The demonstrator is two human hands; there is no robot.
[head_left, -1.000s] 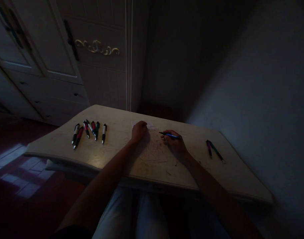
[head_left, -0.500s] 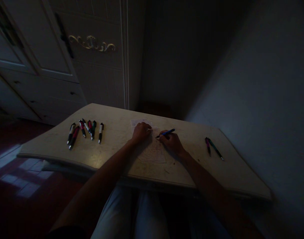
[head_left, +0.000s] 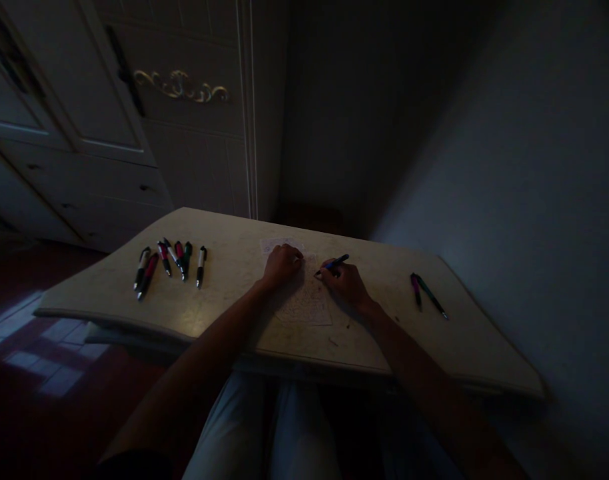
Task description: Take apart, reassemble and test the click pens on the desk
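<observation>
A small sheet of paper (head_left: pixel 304 308) with faint markings lies on the pale table (head_left: pixel 224 293) in front of me. My left hand (head_left: pixel 280 265) rests on the sheet's upper left part, fingers curled, pressing it down. My right hand (head_left: pixel 345 283) grips a blue pen (head_left: pixel 333 265), whose tip touches the paper just right of my left hand. The room is dim, so the drawing on the sheet is hard to read.
Several pens (head_left: pixel 168 263) in red, green, black and white lie in a row on the table's left part. Two more pens (head_left: pixel 424 292) lie at the right. A white cabinet (head_left: pixel 134 120) stands behind the table, and a wall (head_left: pixel 509 167) is close on the right.
The blue pen has swung from lying flat, pointing left, to a tilted writing hold with its tip on the paper. My right hand shifted slightly left toward my left hand.
</observation>
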